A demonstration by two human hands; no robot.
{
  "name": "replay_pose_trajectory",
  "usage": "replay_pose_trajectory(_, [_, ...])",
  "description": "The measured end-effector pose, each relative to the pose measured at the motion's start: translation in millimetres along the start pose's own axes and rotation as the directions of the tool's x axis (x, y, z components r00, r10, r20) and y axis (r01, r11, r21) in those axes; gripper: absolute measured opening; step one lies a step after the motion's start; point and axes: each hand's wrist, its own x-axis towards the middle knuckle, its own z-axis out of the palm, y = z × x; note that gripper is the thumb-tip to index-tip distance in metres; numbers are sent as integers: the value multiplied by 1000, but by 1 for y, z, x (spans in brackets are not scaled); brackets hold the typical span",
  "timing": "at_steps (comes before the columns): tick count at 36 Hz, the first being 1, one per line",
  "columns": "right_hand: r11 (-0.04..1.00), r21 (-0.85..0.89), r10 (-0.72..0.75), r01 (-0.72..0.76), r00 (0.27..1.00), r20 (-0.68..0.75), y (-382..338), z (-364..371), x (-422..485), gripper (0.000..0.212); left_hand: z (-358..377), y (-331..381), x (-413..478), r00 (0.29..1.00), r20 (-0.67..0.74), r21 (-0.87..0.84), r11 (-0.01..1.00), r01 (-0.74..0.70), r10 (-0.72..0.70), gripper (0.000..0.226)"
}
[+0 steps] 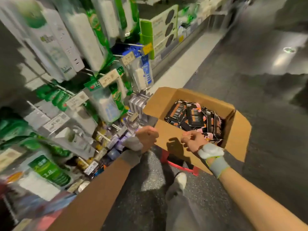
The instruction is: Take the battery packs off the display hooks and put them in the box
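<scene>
Holding batt. packs [195,117] piled loose — cardboard box [166,130], flaps open

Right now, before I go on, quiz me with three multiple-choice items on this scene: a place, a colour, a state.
1. Where do the black-and-orange battery packs lie? A on the floor; B in the box; C on a shoe.
2. What colour is the box? A white; B green; C brown.
3. The box's top is: A open; B taped shut; C under a lid.
Answers: 1 B, the packs are piled inside its walls; 2 C, it is plain brown cardboard; 3 A, its flaps spread outward.
</scene>
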Motion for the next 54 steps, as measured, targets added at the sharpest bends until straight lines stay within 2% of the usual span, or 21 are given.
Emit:
replay_pose_trajectory(4, [996,23,92,-91,994,-55,18,-15,-1,13,22,-11,18,999,-38,15,1000,0,0,10])
replay_pose_trajectory(6, [991,37,130,-126,985,-111,21,-31,13,9,41,-9,42,1000,2,72,997,21,-21,9])
replay_pose_trajectory(10, [978,33,208,-205,972,-107,32,-47,49,10,63,-8,85,998,41,116,992,41,-46,12])
replay_pose_trajectory(13, [960,123,266,-250,954,-138,40,-51,89,15,76,-3,122,994,85,146,988,58,-71,4])
replay_pose_trajectory(17, [938,122,339,-325,934,-113,50,-53,139,11,89,3,170,989,95,209,974,91,-113,12])
replay_pose_trajectory(23, [910,90,413,-405,905,-101,39,-63,176,29,95,10,223,978,127,261,957,128,-166,5])
replay_pose_trajectory(27, [894,123,441,-430,893,-87,45,-66,207,30,103,8,261,962,138,247,949,197,-236,4])
replay_pose_trajectory(29, [886,82,463,-457,883,-83,44,-69,215,41,105,5,272,960,122,277,938,209,-250,6])
replay_pose_trajectory(32, [883,-17,468,-469,883,-21,43,-74,231,51,110,-1,291,951,115,316,919,237,-285,18])
replay_pose_trajectory(35, [869,-33,494,-494,869,24,40,-70,247,57,117,-1,309,935,152,346,903,254,-321,32])
replay_pose_trajectory(40, [852,-44,519,-521,853,-56,42,-55,264,60,134,-1,336,896,222,362,886,290,-384,54])
replay_pose_trajectory(44, [817,-29,573,-575,818,-53,43,-44,274,64,147,-7,358,871,294,396,880,264,-393,91])
replay_pose_trajectory(47, [801,-15,598,-599,800,-45,44,-38,280,66,158,-23,374,884,283,411,880,239,-373,107])
replay_pose_trajectory(49, [784,-18,618,-620,784,-57,45,-37,281,68,158,-19,376,895,277,425,880,212,-350,112])
replay_pose_trajectory(51, [757,-87,646,-647,762,-49,42,-38,281,73,160,-24,383,895,274,481,856,190,-352,108])
replay_pose_trajectory(54, [779,-101,620,-619,784,-25,43,-32,276,62,163,-24,391,899,272,497,850,174,-344,113])
